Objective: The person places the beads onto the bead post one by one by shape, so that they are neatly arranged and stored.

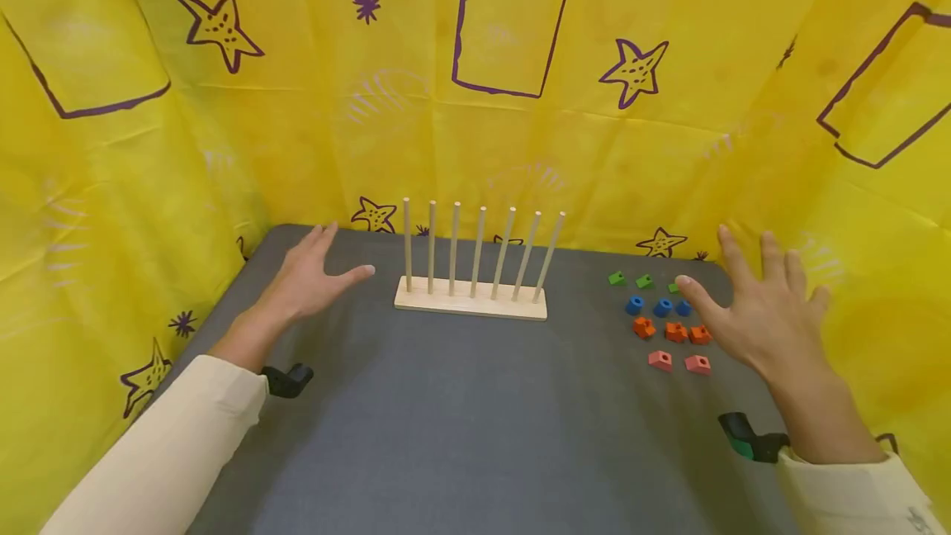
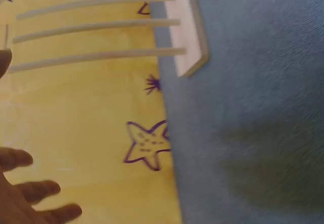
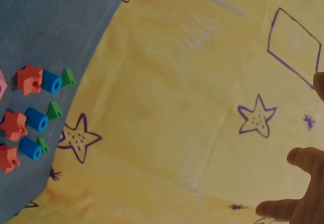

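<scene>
Both hands hover over the table with fingers spread, holding nothing. My left hand (image 1: 308, 275) is to the left of a wooden peg rack (image 1: 470, 309) with several thin upright rods, none bearing a bead. My right hand (image 1: 773, 320) is above and just right of several small beads in rows, partly covering them in the head view. Green triangular beads (image 1: 644, 281) form the far row. Nearer come blue cylinders (image 1: 663, 308), orange star-shaped beads (image 1: 675, 332) and two pink beads (image 1: 660, 361). In the right wrist view, red-orange stars (image 3: 30, 79) lie beside blue cylinders (image 3: 36, 119).
A grey cloth-covered table (image 1: 446, 419) lies under everything. Yellow fabric (image 1: 401, 139) with purple star and frame drawings hangs behind it and along both sides. Dark camera mounts (image 1: 290, 381) sit on the wrists.
</scene>
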`<state>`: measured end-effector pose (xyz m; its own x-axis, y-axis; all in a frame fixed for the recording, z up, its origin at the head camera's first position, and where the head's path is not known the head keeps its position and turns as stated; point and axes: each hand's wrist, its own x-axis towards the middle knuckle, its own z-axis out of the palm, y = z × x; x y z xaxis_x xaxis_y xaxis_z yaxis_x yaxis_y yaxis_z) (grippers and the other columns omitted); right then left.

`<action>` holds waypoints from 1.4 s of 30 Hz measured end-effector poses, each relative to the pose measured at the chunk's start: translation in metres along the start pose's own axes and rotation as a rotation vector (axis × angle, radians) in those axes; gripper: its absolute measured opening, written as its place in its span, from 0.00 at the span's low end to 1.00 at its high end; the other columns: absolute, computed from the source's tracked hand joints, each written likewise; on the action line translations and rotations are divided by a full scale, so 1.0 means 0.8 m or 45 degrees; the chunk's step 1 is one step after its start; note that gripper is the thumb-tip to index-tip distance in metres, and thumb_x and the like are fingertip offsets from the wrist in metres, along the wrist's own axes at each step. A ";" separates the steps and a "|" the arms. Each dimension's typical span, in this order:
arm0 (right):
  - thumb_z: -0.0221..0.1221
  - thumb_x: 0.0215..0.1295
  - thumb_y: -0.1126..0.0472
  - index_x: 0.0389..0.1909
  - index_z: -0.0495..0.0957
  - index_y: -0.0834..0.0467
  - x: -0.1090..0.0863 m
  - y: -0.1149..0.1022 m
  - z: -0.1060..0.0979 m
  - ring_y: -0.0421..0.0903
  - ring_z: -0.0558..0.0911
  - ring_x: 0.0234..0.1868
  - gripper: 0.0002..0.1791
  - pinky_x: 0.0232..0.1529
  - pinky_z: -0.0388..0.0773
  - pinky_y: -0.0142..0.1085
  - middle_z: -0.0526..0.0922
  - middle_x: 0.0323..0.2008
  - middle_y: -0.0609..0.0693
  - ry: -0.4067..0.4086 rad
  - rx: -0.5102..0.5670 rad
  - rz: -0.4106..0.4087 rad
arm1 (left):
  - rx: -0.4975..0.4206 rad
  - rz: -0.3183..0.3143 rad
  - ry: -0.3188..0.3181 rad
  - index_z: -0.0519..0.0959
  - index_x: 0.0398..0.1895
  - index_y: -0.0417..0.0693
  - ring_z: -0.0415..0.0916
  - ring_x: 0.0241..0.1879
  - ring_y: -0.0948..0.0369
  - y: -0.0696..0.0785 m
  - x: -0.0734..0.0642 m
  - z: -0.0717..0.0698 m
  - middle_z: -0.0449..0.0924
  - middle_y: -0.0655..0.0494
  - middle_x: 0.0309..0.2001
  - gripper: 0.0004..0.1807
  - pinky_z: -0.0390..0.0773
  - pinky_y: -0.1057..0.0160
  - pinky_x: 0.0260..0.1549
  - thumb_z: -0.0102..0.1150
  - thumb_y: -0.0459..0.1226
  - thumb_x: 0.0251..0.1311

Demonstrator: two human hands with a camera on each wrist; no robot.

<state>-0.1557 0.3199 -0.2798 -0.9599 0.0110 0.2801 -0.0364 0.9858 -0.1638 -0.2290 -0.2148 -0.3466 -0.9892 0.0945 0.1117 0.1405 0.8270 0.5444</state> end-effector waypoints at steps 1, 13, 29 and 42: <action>0.43 0.66 0.30 0.77 0.36 0.44 0.001 -0.001 -0.001 0.76 0.37 0.68 0.46 0.48 0.34 0.80 0.35 0.73 0.70 0.001 0.007 -0.001 | -0.039 0.014 -0.009 0.37 0.77 0.45 0.35 0.71 0.36 -0.003 0.001 0.004 0.35 0.38 0.75 0.58 0.44 0.31 0.61 0.54 0.67 0.56; 0.45 0.67 0.33 0.78 0.36 0.45 -0.003 0.003 -0.001 0.76 0.38 0.68 0.46 0.51 0.33 0.79 0.34 0.73 0.69 0.057 0.082 -0.009 | -0.289 0.026 0.093 0.43 0.78 0.54 0.45 0.71 0.42 -0.008 0.009 0.047 0.45 0.45 0.75 0.56 0.50 0.36 0.63 0.65 0.59 0.54; 0.57 0.65 0.47 0.77 0.47 0.54 -0.013 0.027 0.039 0.76 0.50 0.66 0.44 0.60 0.40 0.72 0.51 0.69 0.70 0.303 0.402 -0.140 | -0.529 -0.016 0.119 0.50 0.77 0.51 0.54 0.69 0.45 -0.018 0.024 0.109 0.56 0.44 0.72 0.51 0.56 0.39 0.61 0.68 0.51 0.55; 0.58 0.66 0.55 0.76 0.47 0.54 -0.025 0.031 0.080 0.70 0.52 0.68 0.43 0.65 0.42 0.65 0.54 0.70 0.69 0.322 0.585 -0.114 | -0.726 -0.057 0.164 0.54 0.75 0.45 0.56 0.68 0.45 -0.031 0.045 0.138 0.59 0.41 0.70 0.47 0.61 0.44 0.61 0.70 0.39 0.56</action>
<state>-0.1555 0.3334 -0.3500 -0.8523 0.0261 0.5223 -0.2879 0.8104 -0.5102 -0.2724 -0.1707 -0.4480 -0.9867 -0.0312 0.1593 0.1341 0.3965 0.9082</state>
